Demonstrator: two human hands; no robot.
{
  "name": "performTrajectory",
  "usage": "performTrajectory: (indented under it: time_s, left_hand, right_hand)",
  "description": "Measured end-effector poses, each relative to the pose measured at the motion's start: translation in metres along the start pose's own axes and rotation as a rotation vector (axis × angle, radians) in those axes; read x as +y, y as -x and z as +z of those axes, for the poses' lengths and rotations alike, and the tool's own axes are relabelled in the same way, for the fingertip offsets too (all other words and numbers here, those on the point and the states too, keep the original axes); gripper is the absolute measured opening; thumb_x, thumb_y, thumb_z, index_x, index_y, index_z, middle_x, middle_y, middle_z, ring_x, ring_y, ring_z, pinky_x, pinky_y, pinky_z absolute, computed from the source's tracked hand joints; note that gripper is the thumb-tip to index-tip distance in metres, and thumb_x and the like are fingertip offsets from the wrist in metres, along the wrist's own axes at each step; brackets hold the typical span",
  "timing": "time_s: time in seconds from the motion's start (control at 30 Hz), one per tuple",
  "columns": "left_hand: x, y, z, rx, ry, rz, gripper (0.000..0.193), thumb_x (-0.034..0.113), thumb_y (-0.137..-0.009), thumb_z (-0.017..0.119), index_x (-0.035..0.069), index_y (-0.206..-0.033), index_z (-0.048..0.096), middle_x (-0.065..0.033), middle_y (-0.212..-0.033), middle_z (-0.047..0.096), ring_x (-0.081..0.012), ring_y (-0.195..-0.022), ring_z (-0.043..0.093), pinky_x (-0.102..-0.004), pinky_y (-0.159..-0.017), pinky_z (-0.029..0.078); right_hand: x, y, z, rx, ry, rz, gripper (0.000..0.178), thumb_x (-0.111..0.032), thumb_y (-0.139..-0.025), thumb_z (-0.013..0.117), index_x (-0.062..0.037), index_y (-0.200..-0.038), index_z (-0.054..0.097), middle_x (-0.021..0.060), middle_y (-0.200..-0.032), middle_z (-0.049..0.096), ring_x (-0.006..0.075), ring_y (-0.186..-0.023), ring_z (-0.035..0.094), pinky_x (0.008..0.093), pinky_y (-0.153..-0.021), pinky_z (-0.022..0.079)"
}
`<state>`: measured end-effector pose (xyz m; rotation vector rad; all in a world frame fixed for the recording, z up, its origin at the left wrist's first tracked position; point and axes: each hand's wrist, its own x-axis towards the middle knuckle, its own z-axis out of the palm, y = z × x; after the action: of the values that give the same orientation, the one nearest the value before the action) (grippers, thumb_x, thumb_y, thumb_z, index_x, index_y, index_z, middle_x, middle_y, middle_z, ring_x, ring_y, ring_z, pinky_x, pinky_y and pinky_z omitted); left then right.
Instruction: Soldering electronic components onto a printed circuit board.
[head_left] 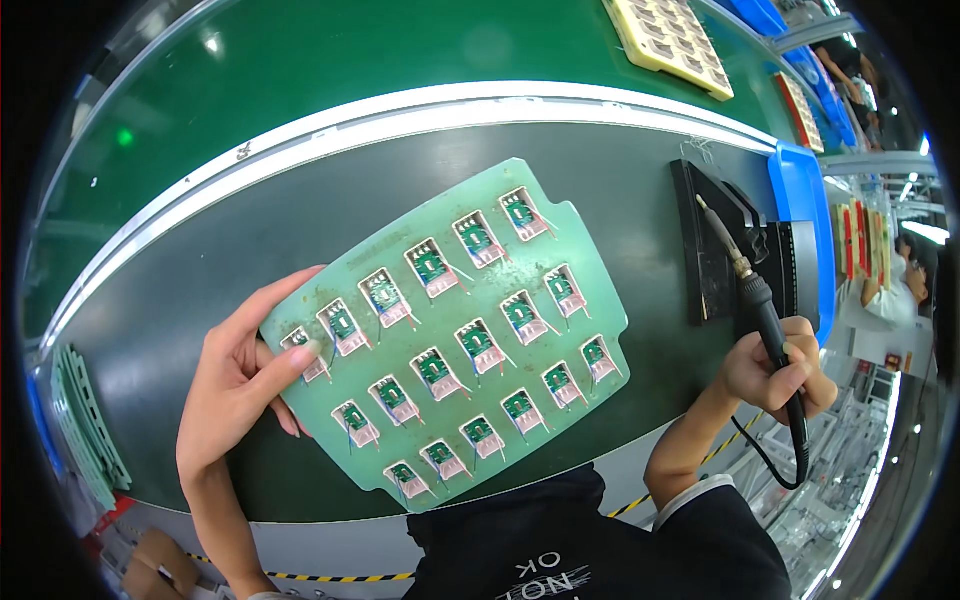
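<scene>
Bright, glare at upper left, fisheye-bent edges

Straight into an electronics workshop!
Giving it away: soldering iron (766,312) right, circuit boards (429,266) in a tray (590,240), green belt (400,50) far.

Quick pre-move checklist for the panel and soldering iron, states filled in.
1. Left grip on green panel: ok, thumb over its left end.
2. Right grip on soldering iron: ok, wrapped around the handle.
3. Iron tip apart from panel: ok, a wide gap shows between them.
4. Leftmost housing uncovered: not ok, thumb partly covers it.
5. Panel resting on bench: cannot tell.
6. Tip hot: cannot tell.
</scene>
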<state>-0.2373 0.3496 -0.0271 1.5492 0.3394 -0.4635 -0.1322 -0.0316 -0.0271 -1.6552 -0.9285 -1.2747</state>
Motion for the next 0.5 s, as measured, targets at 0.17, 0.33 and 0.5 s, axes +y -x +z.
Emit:
performTrajectory:
  time_s: [0.17, 0.33, 0.5]
  left_hand:
    - [0.003, 0.002, -0.001, 0.022, -0.006, -0.019, 0.054, 0.0, -0.084, 0.054, -0.003, -0.133, 0.035, -0.0111, -0.075, 0.065, -0.014, -0.055, 0.063, -0.0218, -0.04, 0.049]
    - [0.001, -0.001, -0.001, 0.001, -0.011, -0.022, 0.058, -0.003, -0.081, 0.056, -0.004, -0.134, 0.034, -0.012, -0.078, 0.065, -0.0139, -0.057, 0.064, -0.0221, -0.04, 0.05]
    - [0.001, -0.003, 0.001, 0.005, -0.005, -0.024, 0.061, -0.006, -0.079, 0.056, -0.004, -0.135, 0.031, -0.0124, -0.083, 0.065, -0.0147, -0.06, 0.064, -0.0224, -0.041, 0.051]
  right_hand:
    - [0.001, 0.001, -0.004, -0.05, -0.013, 0.017, 0.014, -0.01, -0.082, 0.049, -0.0014, -0.075, 0.04, 0.005, -0.041, 0.038, 0.012, -0.033, 0.035, 0.0241, -0.033, 0.027]
    - [0.001, 0.0, -0.009, -0.115, 0.035, 0.015, 0.014, -0.011, -0.083, 0.048, -0.002, -0.078, 0.039, 0.0056, -0.042, 0.039, 0.013, -0.033, 0.037, 0.0244, -0.033, 0.028]
    - [0.002, -0.001, -0.012, -0.143, 0.06, 0.024, 0.016, -0.012, -0.084, 0.049, -0.0018, -0.079, 0.038, 0.007, -0.043, 0.041, 0.0133, -0.033, 0.038, 0.0244, -0.034, 0.029]
